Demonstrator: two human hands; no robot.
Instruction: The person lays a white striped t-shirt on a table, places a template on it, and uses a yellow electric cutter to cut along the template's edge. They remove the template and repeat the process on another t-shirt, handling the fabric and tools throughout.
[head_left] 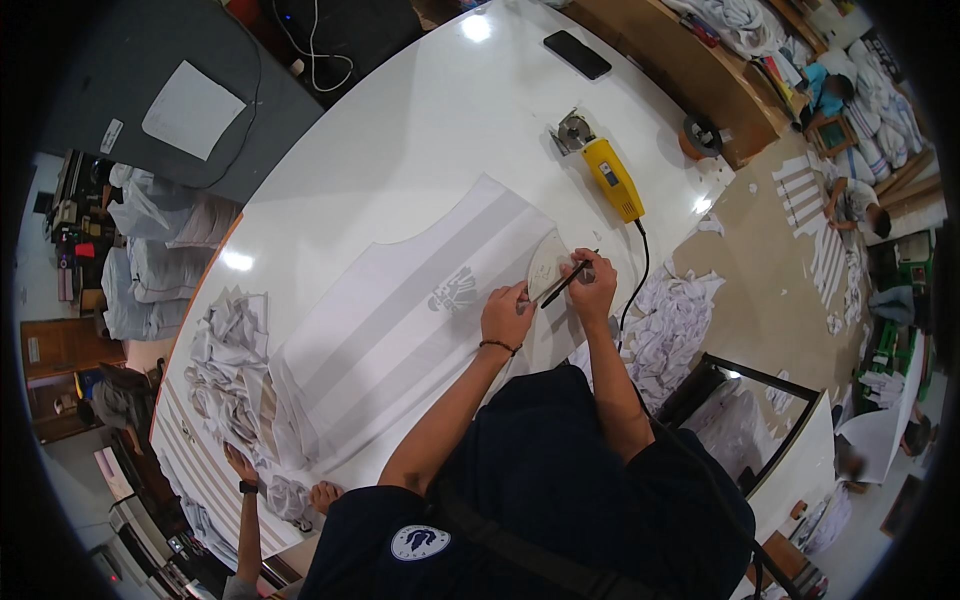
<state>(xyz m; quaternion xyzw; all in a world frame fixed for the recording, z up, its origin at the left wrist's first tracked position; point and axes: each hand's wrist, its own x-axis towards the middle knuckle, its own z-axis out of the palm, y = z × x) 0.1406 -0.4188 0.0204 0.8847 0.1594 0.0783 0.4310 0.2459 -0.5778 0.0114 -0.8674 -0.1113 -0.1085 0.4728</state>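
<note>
Pressing down near the middle of the frame, the left hand (507, 315) lay with fingers flat and narrow on the edge of a pale curved template (548, 264), a thin, stiff-looking card shape with one rounded side. The right hand (593, 283), just right of it, was closed around a slim dark pencil (563, 284) whose tip met the template's lower edge. Both sat on a stack of white fabric panels (400, 330), soft and matte, crossed by broad grey stripes and bearing one small grey emblem; the stack ran from centre frame toward the lower left. The table (420, 130) beneath was smooth, glossy white, with bright glare spots.

One yellow electric cutter (607, 170) with a round steel blade lay in the upper right of centre, its black cord trailing off the table's edge. One black phone (577, 54) rested flat near the top. One heap of crumpled fabric offcuts (228, 370) sat at the left end of the stack, and another pile of scraps (672, 325) lay on the floor to the right.

At the lower left, two hands of another person (240, 466) reached onto the table edge, the body cut off by the frame. How many panels the stack held could not be made out, and the pencil's tip was too small to see clearly.
</note>
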